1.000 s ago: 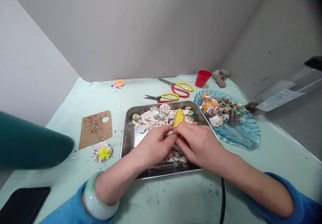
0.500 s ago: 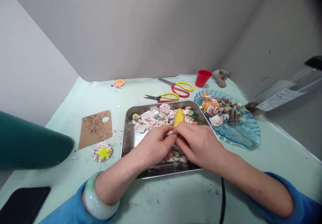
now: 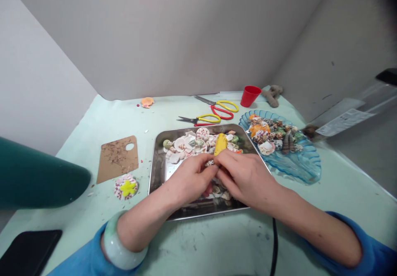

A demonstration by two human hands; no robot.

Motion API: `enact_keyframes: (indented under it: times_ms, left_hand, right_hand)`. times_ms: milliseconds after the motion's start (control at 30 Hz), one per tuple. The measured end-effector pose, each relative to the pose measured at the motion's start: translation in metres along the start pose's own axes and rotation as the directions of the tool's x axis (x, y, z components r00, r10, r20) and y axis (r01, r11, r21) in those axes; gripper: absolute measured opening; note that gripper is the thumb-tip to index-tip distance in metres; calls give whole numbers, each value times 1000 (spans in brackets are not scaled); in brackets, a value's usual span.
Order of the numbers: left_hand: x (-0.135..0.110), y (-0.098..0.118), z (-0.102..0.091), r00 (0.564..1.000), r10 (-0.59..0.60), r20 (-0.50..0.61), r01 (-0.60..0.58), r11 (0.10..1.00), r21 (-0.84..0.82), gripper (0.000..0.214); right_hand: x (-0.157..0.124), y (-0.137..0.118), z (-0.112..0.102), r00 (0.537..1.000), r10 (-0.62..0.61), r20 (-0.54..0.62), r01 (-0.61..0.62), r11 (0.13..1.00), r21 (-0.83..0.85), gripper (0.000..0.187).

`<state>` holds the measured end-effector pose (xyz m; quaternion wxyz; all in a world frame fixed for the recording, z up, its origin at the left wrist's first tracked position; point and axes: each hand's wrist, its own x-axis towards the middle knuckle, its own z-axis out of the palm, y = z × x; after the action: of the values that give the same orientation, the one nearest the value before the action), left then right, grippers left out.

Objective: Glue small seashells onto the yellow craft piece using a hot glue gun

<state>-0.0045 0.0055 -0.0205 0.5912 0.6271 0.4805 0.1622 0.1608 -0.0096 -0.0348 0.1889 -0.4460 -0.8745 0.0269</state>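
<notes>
Over a metal tray (image 3: 151, 176) my two hands meet at the fingertips. My left hand (image 3: 192, 178) is closed, pinching a small dark-speckled seashell (image 3: 210, 163) between thumb and fingers. Against it, my right hand (image 3: 249, 176) has its fingers bent and pressed together at the shell's side; whatever they grip is hidden. White and spotted shells (image 3: 182, 145) are heaped at the tray's far side, and more shells (image 3: 221, 192) lie beneath my hands. A yellow, rod-like piece (image 3: 221, 143) rests among them, just beyond my right fingers.
Behind the tray lie two scissors (image 3: 223, 109) (image 3: 207, 119) and a red cup (image 3: 250, 96). A blue shell-shaped dish (image 3: 305, 170) holds more shells on the right. At left are a brown board (image 3: 118, 160), a shell with a yellow flower shape (image 3: 127, 188) and a dark green cylinder (image 3: 40, 176).
</notes>
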Motion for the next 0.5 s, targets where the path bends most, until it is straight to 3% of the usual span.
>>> enact_keyframes:
  times_ms: [300, 500]
  left_hand:
    - [0, 1, 0, 1000, 10, 3, -10, 1000, 16, 18]
    - [1, -4, 1, 996, 73, -59, -65, 990, 127, 22]
  right_hand:
    - [2, 0, 1, 1000, -4, -4, 4, 1000, -4, 10]
    - [2, 0, -1, 1000, -1, -7, 1, 1000, 3, 10]
